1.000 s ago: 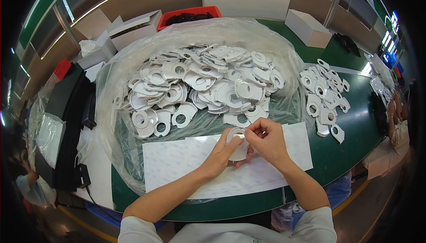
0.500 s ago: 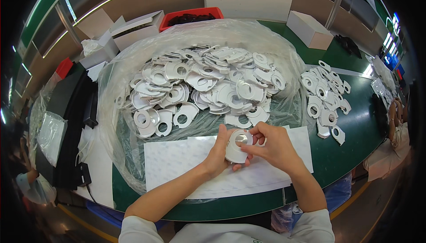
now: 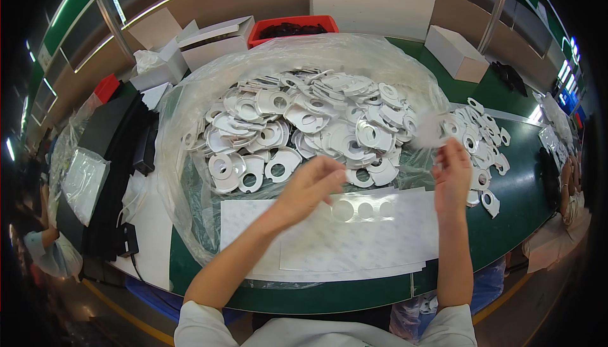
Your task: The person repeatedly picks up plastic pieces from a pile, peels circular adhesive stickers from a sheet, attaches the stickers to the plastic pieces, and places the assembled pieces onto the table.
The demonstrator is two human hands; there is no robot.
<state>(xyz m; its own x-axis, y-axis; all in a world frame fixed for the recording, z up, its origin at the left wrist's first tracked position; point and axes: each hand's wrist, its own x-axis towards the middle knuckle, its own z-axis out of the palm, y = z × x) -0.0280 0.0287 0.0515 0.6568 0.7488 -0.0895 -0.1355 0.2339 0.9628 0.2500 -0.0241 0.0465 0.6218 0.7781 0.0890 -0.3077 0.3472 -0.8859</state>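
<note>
My right hand point(image 3: 453, 168) is raised at the right, between the big pile and the smaller group. Its fingertips pinch a white plastic part point(image 3: 429, 133), smeared by motion. My left hand point(image 3: 313, 185) hovers over the far edge of the white sheets point(image 3: 354, 246), fingers half bent and apart, nothing seen in them. Just past its fingertips lies the near edge of a large pile of flat white plastic parts point(image 3: 316, 109), each with a round hole. Glossy round clear patches point(image 3: 365, 210) show on the top sheet beside the left fingers.
A smaller group of the same parts point(image 3: 481, 141) lies on the green table point(image 3: 519, 170) at the right. Clear plastic sheeting point(image 3: 190, 233) spreads under the big pile. Behind stand a red bin point(image 3: 291, 23) with black pieces and white boxes point(image 3: 457, 54). Black foam point(image 3: 104, 170) is at the left.
My hands have separated. The right hand has carried the white plastic part up and right; the left has shifted left and let go of it. The view has shifted slightly, and the round patches are uncovered.
</note>
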